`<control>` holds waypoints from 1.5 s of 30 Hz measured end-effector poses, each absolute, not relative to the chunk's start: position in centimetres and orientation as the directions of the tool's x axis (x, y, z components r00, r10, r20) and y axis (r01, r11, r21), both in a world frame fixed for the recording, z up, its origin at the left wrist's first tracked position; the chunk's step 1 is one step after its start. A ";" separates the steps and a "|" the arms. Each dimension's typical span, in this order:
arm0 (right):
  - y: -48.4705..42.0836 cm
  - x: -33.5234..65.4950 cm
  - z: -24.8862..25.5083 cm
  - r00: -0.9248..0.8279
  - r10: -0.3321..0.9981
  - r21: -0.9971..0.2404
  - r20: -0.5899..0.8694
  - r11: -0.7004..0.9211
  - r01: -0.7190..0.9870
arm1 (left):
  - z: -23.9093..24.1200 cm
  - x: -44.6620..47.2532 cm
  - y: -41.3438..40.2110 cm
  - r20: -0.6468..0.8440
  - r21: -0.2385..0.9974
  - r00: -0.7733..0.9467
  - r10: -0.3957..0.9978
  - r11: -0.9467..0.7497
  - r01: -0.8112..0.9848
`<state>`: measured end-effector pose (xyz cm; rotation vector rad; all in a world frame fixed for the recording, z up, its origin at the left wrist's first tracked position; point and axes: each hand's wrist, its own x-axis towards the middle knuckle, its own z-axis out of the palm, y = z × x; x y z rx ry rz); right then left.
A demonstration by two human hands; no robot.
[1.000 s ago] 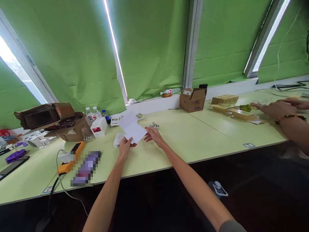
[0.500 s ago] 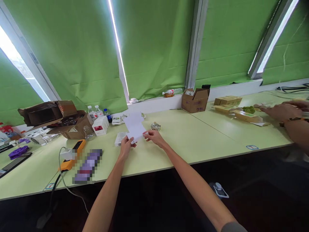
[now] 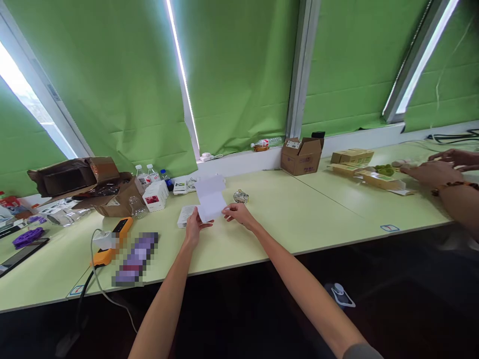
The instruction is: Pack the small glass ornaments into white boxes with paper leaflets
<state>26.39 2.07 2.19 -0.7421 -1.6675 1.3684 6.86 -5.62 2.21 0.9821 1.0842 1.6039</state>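
Both my hands hold a folded white sheet of paper [image 3: 211,198] upright above the pale green table [image 3: 284,214]. My left hand [image 3: 193,230] pinches its lower left corner. My right hand [image 3: 237,213] pinches its lower right edge. A small flat white packet [image 3: 184,216] lies on the table just behind my left hand. A small round glass-like object [image 3: 240,196] sits just beyond my right hand.
Left: open cardboard boxes [image 3: 80,180], small bottles [image 3: 150,173], a white carton [image 3: 155,195], an orange device [image 3: 111,241] with a cable. Back right: a small cardboard box [image 3: 301,155] and flat tan boxes [image 3: 351,157]. Another person's hands [image 3: 434,170] work at the far right.
My right hand has come onto the sheet's right edge and gripped it. The sheet has swung from lying slanted to standing more upright. The view has shifted slightly.
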 end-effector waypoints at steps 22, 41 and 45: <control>1.6 26.4 2.5 -0.573 0.793 -0.976 0.208 0.206 -0.070 | 1.9 6.4 -5.4 0.084 0.975 -0.288 0.954 -0.139 -0.176; 1.8 26.4 2.4 -0.499 0.833 -0.971 0.237 0.205 -0.119 | 1.8 6.3 -5.3 0.087 0.982 -0.297 0.951 -0.132 -0.133; 2.3 26.5 2.2 -0.372 0.913 -0.984 0.169 0.135 -0.115 | 1.9 6.4 -5.3 0.074 0.986 -0.230 0.970 -0.106 -0.131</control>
